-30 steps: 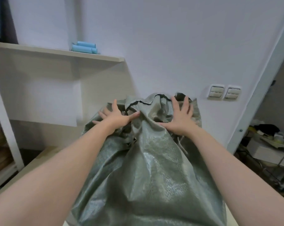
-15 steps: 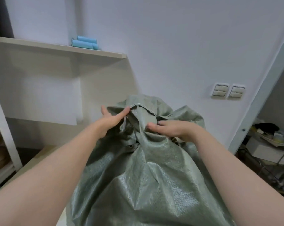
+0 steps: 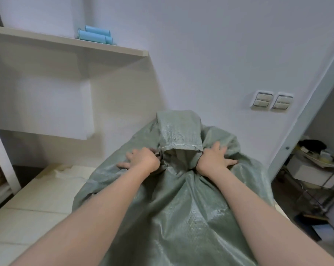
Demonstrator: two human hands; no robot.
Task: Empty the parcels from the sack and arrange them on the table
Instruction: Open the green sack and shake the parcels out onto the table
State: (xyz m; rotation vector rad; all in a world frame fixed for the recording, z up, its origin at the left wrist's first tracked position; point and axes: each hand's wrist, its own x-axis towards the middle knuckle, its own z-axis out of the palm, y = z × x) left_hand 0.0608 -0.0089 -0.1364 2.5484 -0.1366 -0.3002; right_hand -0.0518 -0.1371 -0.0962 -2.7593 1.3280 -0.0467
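A grey-green woven sack [image 3: 181, 217] stands bulging on the cream table [image 3: 37, 210], right in front of me. Its hemmed mouth flap [image 3: 178, 131] sticks up at the top, folded over toward me. My left hand [image 3: 140, 160] rests on the sack just left of the flap, fingers spread over the fabric. On the flap's right side my right hand [image 3: 214, 159] presses down with its fingers splayed. No parcels are visible; whatever the sack contains is hidden.
A wall shelf [image 3: 70, 43] with pale blue rolls [image 3: 94, 35] hangs at the upper left. Two wall switches [image 3: 271, 101] sit to the right. Past the table's right edge stands a cluttered rack with boxes [image 3: 315, 173]. A white upright [image 3: 3, 160] borders the left.
Both hands let go of the bunched sack mouth and moved apart to either side of it. The flap now stands up between them, and the sack top sits lower.
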